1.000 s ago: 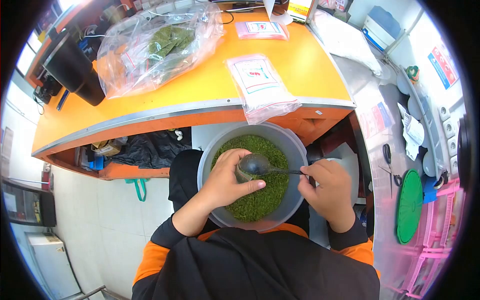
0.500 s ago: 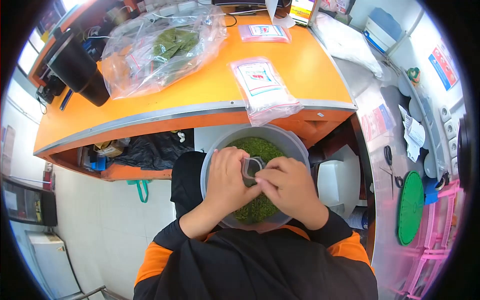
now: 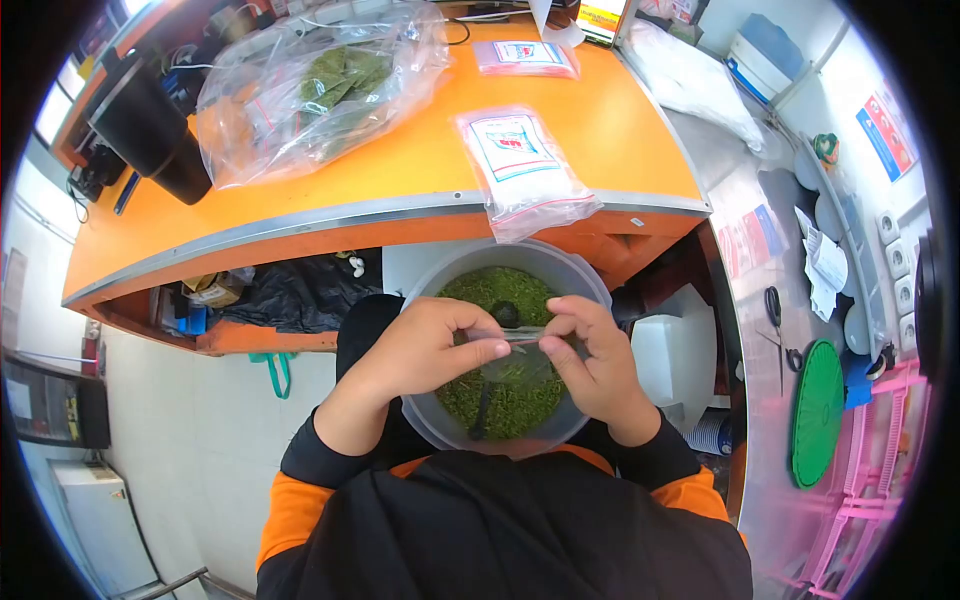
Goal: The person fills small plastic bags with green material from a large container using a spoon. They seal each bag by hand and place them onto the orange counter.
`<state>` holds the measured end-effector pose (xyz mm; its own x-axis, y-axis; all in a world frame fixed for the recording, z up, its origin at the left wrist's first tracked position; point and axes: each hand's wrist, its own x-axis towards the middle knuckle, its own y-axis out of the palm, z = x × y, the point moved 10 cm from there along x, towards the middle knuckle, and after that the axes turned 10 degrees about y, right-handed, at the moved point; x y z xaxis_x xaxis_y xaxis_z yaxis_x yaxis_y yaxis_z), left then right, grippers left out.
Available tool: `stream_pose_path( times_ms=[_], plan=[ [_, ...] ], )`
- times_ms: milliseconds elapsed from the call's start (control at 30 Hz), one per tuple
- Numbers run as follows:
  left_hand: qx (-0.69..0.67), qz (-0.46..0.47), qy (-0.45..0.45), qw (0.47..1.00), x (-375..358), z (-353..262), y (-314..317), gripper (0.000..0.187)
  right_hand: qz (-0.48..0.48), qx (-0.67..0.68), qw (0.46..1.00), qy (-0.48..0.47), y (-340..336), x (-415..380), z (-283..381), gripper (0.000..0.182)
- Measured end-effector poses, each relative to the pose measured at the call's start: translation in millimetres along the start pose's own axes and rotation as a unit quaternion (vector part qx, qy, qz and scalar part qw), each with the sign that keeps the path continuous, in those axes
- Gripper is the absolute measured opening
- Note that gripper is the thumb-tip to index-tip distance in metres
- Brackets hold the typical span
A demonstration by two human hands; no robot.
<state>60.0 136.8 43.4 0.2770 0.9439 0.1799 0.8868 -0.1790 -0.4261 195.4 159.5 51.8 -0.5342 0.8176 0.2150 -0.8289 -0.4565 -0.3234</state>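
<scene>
A small clear plastic bag [image 3: 520, 362] is held between both hands by its top edge, above a round translucent tub [image 3: 424, 408] on the lap. My left hand [image 3: 428, 345] pinches the bag's left end between thumb and fingers. At its right end, my right hand [image 3: 592, 360] grips the edge, fingers curled. Finely cut green material [image 3: 550, 398] fills the bottom of the tub. A dark spoon [image 3: 481, 408] lies on it, partly seen beneath the bag.
On the orange desk [image 3: 390, 180] are a large plastic bag with green leaves [image 3: 340, 78], packs of small bags [image 3: 520, 160] and a black tumbler [image 3: 150, 125]. To the right are scissors [image 3: 775, 312] and a green round lid [image 3: 818, 415].
The small bag was held rounded open at its mouth; now its top edge is drawn straight between the hands. My right hand has moved slightly right, and more of the spoon shows.
</scene>
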Motion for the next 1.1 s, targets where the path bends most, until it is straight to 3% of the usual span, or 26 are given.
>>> stream_pose_path(
  times_ms=[333,433,567,633,733,833,933,1033,1100],
  plan=[
    [0.068,-0.039,0.048,0.996,-2,-7,-7,0.015,-0.009,0.105,0.994,0.017,-8,-1,-13,0.035],
    [0.064,-0.058,0.071,0.994,-3,-10,-7,0.012,-0.019,-0.053,0.995,-0.078,-5,-1,8,0.031],
    [0.110,-0.068,0.118,0.984,-3,-24,-7,0.013,-0.036,-0.082,0.993,-0.082,-3,-3,12,0.028],
    [0.100,-0.091,0.095,0.986,-7,-21,-16,0.013,-0.072,-0.065,0.991,-0.096,-15,-4,9,0.030],
    [0.101,-0.106,0.117,0.982,-8,-23,-15,0.012,-0.062,-0.109,0.984,-0.123,-2,-5,23,0.020],
    [0.095,-0.123,0.121,0.981,-9,-26,-18,0.011,-0.100,0.083,0.992,-0.007,-16,-3,-8,0.020],
    [0.052,-0.139,0.099,0.984,-11,-20,-17,0.011,-0.051,0.197,0.976,0.077,-5,-1,-21,0.016],
    [0.035,-0.089,0.061,0.993,-9,-16,-6,0.014,-0.006,0.064,0.991,0.115,0,1,-31,0.013],
    [0.077,-0.008,0.038,0.996,-4,-15,4,0.018,-0.020,0.030,0.996,0.082,-2,2,-27,0.012]
  ],
)
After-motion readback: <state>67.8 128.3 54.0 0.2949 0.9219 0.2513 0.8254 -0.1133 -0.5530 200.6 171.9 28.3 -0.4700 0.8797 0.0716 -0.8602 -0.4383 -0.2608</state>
